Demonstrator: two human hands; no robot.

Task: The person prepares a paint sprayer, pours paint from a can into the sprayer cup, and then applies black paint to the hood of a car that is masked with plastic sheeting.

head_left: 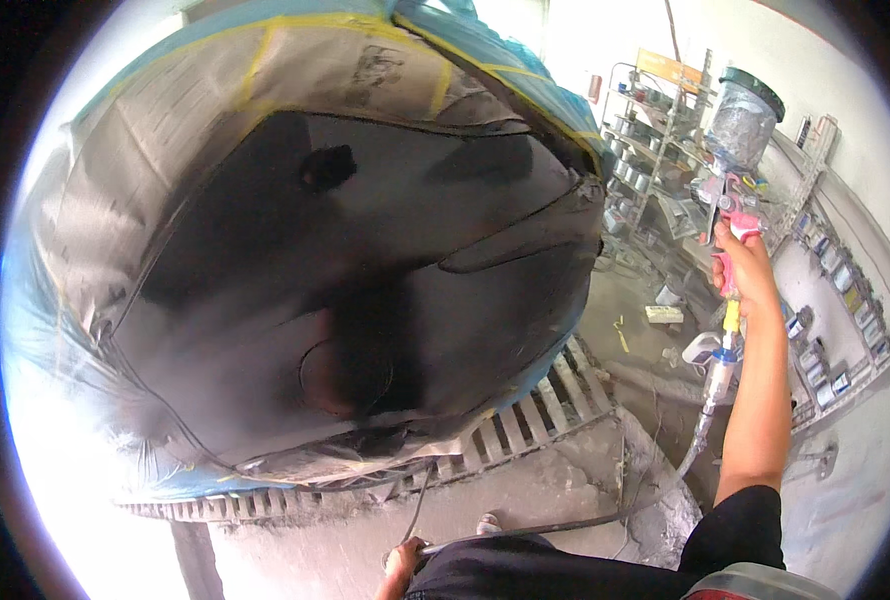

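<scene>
My right hand [747, 268] is wrapped round the pink handle of a paint spray gun [727, 198], held up at the right. A cup [741, 125] with a dark lid sits on top of the gun. Below the handle, a yellow and blue fitting leads into an air hose [705, 420]. Low at the centre, my left hand [402, 560] is closed round that dark hose, close to my body. In front of me stands a dark, glossy car body panel [365, 260], framed by brown masking paper [295, 60] and yellow tape. The gun is apart from the panel.
Blue plastic film [55, 330] covers the rest of the car. Beneath it runs a slotted floor grate [525, 425]. Shelves [645, 140] of cans stand behind on the right, with a wall rack [845, 270] of more cans. The hose crosses the concrete floor [295, 545].
</scene>
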